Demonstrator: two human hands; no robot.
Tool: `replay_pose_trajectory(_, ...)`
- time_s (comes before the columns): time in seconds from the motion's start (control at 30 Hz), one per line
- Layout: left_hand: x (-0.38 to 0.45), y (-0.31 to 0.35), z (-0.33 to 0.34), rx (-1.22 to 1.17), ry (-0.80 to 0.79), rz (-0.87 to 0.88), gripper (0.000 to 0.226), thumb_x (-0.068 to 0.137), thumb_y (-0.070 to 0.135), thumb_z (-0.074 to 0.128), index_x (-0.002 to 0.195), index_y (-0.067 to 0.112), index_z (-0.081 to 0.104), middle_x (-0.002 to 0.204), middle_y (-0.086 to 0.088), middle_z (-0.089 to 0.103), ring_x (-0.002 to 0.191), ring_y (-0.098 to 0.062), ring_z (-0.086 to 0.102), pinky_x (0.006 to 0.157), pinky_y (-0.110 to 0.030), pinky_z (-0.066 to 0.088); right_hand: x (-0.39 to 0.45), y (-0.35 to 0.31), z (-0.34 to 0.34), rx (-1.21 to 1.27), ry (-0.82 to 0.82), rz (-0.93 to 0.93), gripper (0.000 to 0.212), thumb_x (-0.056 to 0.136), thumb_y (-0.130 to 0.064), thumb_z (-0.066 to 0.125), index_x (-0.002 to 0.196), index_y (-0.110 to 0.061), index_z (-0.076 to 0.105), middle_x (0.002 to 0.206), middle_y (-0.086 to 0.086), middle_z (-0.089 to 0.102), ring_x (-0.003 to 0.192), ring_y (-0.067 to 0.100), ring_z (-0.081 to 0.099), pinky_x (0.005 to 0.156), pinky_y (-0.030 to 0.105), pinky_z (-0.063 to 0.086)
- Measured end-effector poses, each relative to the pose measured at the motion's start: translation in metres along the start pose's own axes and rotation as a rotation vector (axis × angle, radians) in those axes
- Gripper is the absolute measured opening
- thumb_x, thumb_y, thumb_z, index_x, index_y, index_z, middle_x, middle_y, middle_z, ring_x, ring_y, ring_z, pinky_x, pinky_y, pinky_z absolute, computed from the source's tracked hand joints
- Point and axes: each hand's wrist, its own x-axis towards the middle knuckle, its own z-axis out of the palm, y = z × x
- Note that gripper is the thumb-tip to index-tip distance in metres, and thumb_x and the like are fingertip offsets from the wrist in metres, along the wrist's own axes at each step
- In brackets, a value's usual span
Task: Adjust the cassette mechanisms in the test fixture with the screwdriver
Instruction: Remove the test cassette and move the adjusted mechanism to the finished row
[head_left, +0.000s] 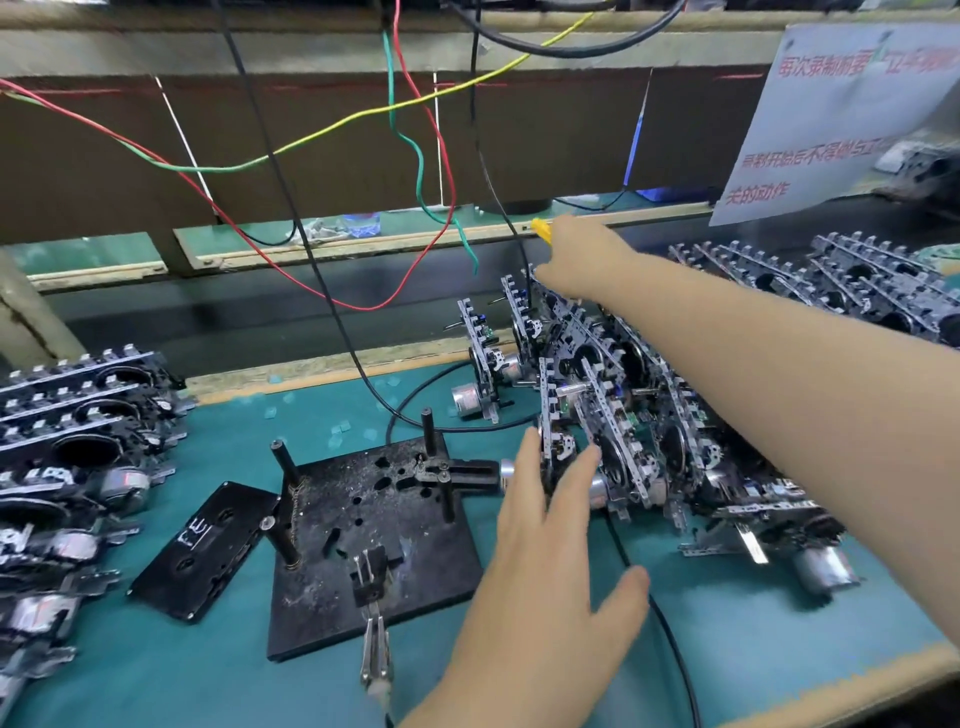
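The black test fixture plate lies on the green mat, with upright posts and a toggle clamp at its front; no mechanism sits on it. Just right of it stands a row of metal cassette mechanisms on edge. My left hand reaches with straight fingers, its fingertips at the nearest mechanism of that row. My right hand is stretched far back over the row and grips a yellow screwdriver handle; its shaft is hidden.
A black cassette tape lies left of the fixture. More mechanisms are stacked at the left and the back right. Coloured wires hang over the bench, a black cable crosses the mat, and a printed notice stands at the right.
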Motion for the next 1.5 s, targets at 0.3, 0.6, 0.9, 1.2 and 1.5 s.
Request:
replay_pose_trajectory(0.3,0.004,-0.002,-0.006,0.004,-0.041,0.026,0.077,0.092,0.05,0.057,0.141,0.063,-0.001,0.139,0.042,-0.045,0.141,0.018,-0.011,0.103,-0.018,0.026,0.037,0.011,0.022,-0.087,-0.079,0.047,0.029,0.096,-0.028,0.066,0.092,-0.003,0.052,0.076,0.008,0.052,0.073,0.027,0.052,0.062,0.031,0.04)
replay_pose_trajectory(0.6,0.011,0.0,-0.005,0.028,-0.071,0.033,0.077,0.09,0.054,0.058,0.132,0.066,-0.005,0.14,0.041,-0.044,0.106,0.044,-0.019,0.089,-0.018,0.028,0.032,0.005,0.002,-0.383,-0.315,0.041,0.04,0.102,-0.023,0.058,0.136,-0.002,0.056,0.12,0.017,0.062,0.101,0.034,0.059,0.085,0.038,0.046)
replay_pose_trajectory(0.9,0.008,-0.001,-0.004,-0.132,-0.038,-0.051,0.073,0.089,0.055,0.059,0.127,0.079,0.001,0.14,0.05,-0.033,0.136,-0.013,0.043,0.08,-0.023,0.041,0.006,0.005,-0.011,-0.344,-0.093,-0.021,0.023,0.098,-0.025,0.063,0.1,-0.003,0.057,0.108,0.015,0.063,0.087,0.03,0.051,0.073,0.036,0.043)
replay_pose_trajectory(1.2,0.02,-0.013,-0.002,-0.192,0.075,-0.083,0.084,0.093,0.051,0.059,0.153,0.053,0.0,0.159,0.036,0.003,0.138,0.019,0.009,0.11,-0.017,0.019,-0.144,0.013,-0.049,0.06,-0.127,-0.012,0.042,0.086,-0.05,0.072,0.094,-0.019,0.045,0.091,-0.001,0.064,0.072,0.017,0.061,0.055,0.033,0.042)
replay_pose_trajectory(1.5,0.044,-0.001,0.0,-0.202,0.099,-0.144,0.086,0.089,0.042,0.066,0.158,0.035,0.015,0.163,0.015,0.023,0.145,-0.002,0.024,0.101,-0.018,0.022,-0.186,0.019,0.003,0.054,0.07,0.04,0.04,0.096,-0.014,0.066,0.09,-0.017,0.027,0.075,-0.008,0.028,0.057,0.01,0.031,0.049,0.029,0.02)
